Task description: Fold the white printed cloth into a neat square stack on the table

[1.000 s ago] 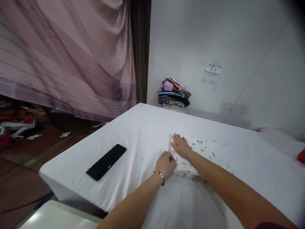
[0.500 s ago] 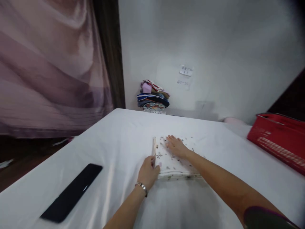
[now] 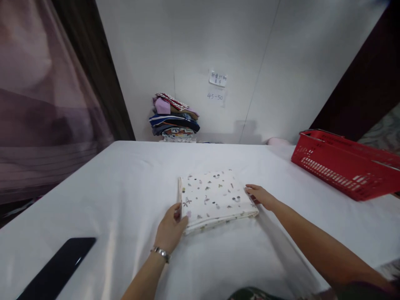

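A folded white cloth point(image 3: 214, 197) with small dark prints lies in the middle of the white table point(image 3: 125, 183). My left hand point(image 3: 171, 228), a silver bracelet on its wrist, has its fingers closed on the cloth's near-left corner. My right hand point(image 3: 261, 196) lies at the cloth's right edge, fingers stretched out and touching it.
A red plastic basket point(image 3: 340, 162) stands at the right of the table. A black phone point(image 3: 58, 268) lies near the front left edge. A stack of folded clothes point(image 3: 173, 118) sits against the back wall, under a paper note point(image 3: 218, 78). A pink curtain point(image 3: 37, 83) hangs at left.
My right hand slid off the top of the cloth to its right edge. The left hand kept hold of the left corner. The view swung right, bringing the red basket in.
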A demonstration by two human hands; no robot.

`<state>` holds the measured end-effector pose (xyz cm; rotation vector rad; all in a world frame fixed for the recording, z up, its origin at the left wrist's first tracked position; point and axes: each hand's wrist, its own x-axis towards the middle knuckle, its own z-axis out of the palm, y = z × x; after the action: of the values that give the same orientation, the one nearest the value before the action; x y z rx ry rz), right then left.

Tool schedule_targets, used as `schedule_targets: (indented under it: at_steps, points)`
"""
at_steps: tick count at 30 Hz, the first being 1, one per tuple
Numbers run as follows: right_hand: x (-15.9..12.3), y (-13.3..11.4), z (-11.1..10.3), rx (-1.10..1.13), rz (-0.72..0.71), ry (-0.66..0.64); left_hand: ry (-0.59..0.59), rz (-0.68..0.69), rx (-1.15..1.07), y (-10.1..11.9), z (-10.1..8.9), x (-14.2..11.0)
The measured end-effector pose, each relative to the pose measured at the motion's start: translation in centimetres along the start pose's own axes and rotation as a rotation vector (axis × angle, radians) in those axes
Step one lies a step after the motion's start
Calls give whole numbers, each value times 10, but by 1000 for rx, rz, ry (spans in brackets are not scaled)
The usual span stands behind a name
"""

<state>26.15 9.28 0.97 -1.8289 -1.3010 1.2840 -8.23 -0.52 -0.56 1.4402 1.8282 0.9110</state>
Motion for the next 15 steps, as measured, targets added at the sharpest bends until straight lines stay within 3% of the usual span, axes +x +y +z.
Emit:
schedule_targets:
  at_steps: [5, 8, 12, 15]
  points:
    - [-33, 17, -1, 109, 25, -128, -6, 28, -41, -7, 2, 4]
    - [-41, 26, -5, 30, -11, -96, -12, 24, -75, -12, 4, 8]
    - [-51, 43, -7, -124, -318, 147, -5, -7, -118, -9, 5, 8]
    - [-60, 53, -6, -232, -627, 200, 31, 2, -136, 1, 2, 3]
